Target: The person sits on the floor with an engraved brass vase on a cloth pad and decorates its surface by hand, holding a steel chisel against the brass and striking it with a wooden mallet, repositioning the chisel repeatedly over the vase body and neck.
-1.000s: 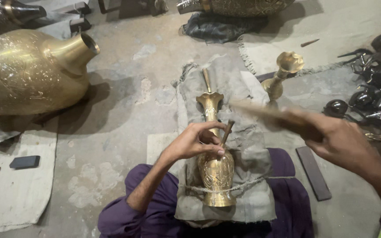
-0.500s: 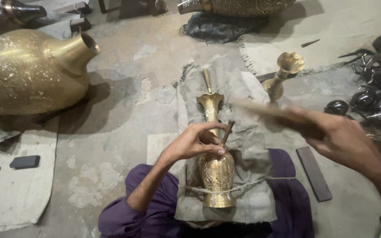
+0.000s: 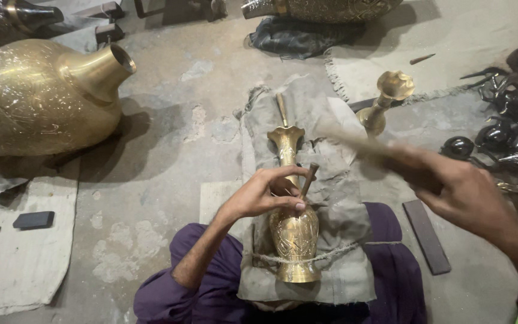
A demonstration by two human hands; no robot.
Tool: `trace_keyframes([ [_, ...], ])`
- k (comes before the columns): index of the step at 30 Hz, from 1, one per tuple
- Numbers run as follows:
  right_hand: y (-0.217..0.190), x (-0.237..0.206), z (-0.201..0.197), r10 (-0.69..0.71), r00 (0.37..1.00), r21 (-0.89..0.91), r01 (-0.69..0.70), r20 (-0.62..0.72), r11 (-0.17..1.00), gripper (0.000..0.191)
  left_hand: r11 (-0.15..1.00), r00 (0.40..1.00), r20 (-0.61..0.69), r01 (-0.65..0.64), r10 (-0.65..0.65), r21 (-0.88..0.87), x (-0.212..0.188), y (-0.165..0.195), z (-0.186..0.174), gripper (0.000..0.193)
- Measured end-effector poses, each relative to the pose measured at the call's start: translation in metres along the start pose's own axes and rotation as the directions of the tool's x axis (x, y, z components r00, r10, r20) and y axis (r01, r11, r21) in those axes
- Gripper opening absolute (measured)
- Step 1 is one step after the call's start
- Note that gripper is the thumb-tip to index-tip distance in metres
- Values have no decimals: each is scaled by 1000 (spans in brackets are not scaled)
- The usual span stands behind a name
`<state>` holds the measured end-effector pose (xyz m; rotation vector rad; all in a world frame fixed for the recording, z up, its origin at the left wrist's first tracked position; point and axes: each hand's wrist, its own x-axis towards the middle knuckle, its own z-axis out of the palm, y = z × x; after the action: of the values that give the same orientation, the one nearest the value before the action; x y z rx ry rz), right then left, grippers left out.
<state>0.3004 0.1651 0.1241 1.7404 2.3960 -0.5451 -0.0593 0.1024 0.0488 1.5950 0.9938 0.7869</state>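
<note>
Two hands were busy over a small brass vase (image 3: 295,231) in the near middle. Far to the left lay a very big brass pot (image 3: 37,99) on its side, with its mouth turned to the right. Near the left edge a small dark block (image 3: 34,220) sat on a pale mat (image 3: 19,264).

The small vase lay on a grey cloth (image 3: 337,204) spread over the person's lap, its neck pointing far away and its foot close to the body. A thin string (image 3: 331,255) ran across its belly. The left hand (image 3: 265,195) rested on the vase where the neck meets the belly, its fingers pinched around a thin chisel (image 3: 308,179) that stood tilted with its tip on the brass.

To the right, the right hand (image 3: 457,192) was up in the air, its fingers wrapped tight around a blurry stick (image 3: 361,144). Beyond it stood a little brass goblet (image 3: 385,102). A flat dark bar (image 3: 427,237) lay on the floor near the right hand. Dark metal pieces (image 3: 511,126) were piled at the far right.
</note>
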Motion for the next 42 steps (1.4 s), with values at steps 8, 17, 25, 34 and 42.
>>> trace_keyframes([
  [8,-8,6,-10,23,993,-48,-17,112,999,77,998,1000,2,9,-9,-63,0,-1,2,65],
  [17,0,5,2,-30,1000,74,29,8,997,89,999,1000,-5,17,-18,-35,-5,2,2,62],
  [25,8,15,2,87,995,161,-78,-51,984,98,1000,1000,-13,0,0,-9,-2,1,3,65],
  [34,6,16,6,81,975,-101,-61,207,993,82,997,1000,-20,16,-18,-72,-5,4,4,60],
  [42,4,10,3,70,985,-177,-42,157,983,79,1000,1000,-19,-8,8,12,-4,-1,3,62],
])
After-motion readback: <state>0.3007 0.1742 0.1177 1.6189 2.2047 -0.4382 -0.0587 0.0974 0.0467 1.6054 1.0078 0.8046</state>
